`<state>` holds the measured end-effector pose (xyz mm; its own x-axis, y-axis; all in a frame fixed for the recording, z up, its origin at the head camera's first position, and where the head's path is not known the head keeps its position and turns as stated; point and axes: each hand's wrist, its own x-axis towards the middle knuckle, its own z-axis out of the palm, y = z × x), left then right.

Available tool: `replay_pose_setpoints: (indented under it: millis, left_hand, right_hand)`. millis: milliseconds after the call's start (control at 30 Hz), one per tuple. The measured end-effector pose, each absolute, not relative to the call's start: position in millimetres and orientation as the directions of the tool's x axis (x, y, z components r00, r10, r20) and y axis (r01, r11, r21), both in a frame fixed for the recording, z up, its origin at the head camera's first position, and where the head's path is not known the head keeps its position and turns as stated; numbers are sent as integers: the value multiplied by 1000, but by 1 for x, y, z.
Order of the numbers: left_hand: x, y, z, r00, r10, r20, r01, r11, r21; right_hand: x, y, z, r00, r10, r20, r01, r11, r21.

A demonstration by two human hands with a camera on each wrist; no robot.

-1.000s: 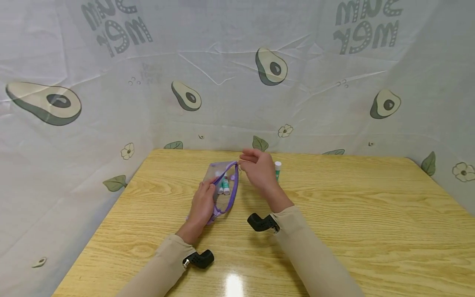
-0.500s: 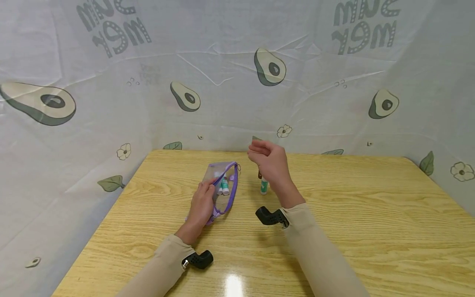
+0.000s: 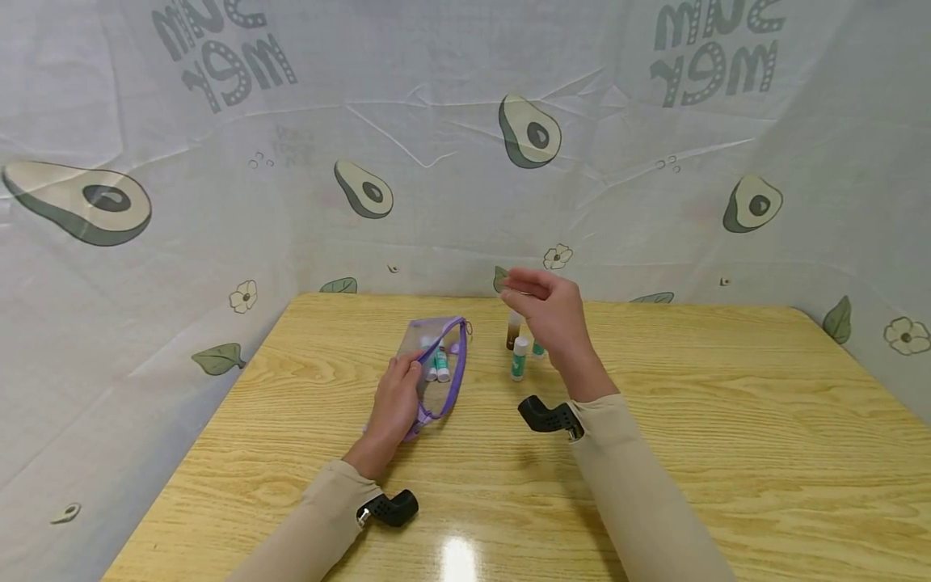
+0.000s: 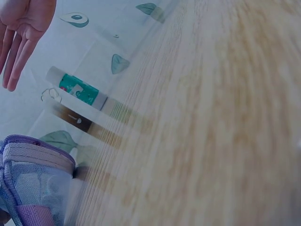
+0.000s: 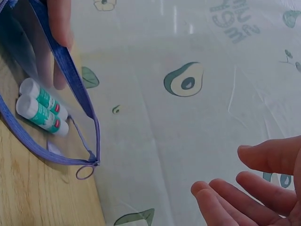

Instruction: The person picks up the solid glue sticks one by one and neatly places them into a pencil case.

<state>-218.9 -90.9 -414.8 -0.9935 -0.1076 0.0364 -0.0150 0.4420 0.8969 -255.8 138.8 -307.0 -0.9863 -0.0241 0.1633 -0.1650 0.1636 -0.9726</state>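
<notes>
My left hand (image 3: 395,398) grips the near side of a see-through zip pouch (image 3: 460,380) with purple edging. The pouch's mouth gapes, and two green-and-white glue sticks (image 5: 44,115) lie inside it. A small ring (image 5: 85,172) hangs at the far end of its zip. To the pouch's right, my right hand (image 3: 556,319) is raised with relaxed, slightly bent fingers and holds nothing. Below it on the table stand a glue stick (image 3: 519,360), a second glue stick (image 3: 539,349) partly hidden by the wrist, and a small brown container (image 3: 512,333) with a pale top.
The wooden table (image 3: 713,420) reaches back to a pale curtain (image 3: 451,202) printed with avocados, leaves and flowers. Black wrist mounts (image 3: 547,415) stick out from both sleeves.
My right hand has left the ring end of the pouch and moved right, bringing the standing glue sticks and brown container into sight. My left hand keeps its grip on the pouch.
</notes>
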Motion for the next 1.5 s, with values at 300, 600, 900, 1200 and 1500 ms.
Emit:
replay_pose_setpoints:
  millis: [300, 600, 900, 1200, 1500]
  left_hand:
    - [-218, -91, -414, -993, -107, 39, -13, 451, 892]
    - [-218, -92, -413, -994, -100, 33, -16, 455, 890]
    - [-217, -92, -411, -994, -109, 26, -26, 451, 892]
    - [-219, -91, -413, -994, -106, 12, -37, 444, 895]
    - [-219, -91, -414, -994, -108, 13, -35, 431, 902]
  right_hand:
    - [-258, 148, -307, -982, -41, 185, -190, 185, -964]
    - [-257, 162, -305, -976, -51, 211, -216, 186, -958]
    - [-257, 174, -304, -977, -27, 210, -211, 213, -954]
    - [-256, 190, -304, -978, 30, 206, -192, 255, -948]
    - [-257, 197, -306, -974, 55, 219, -198, 264, -944]
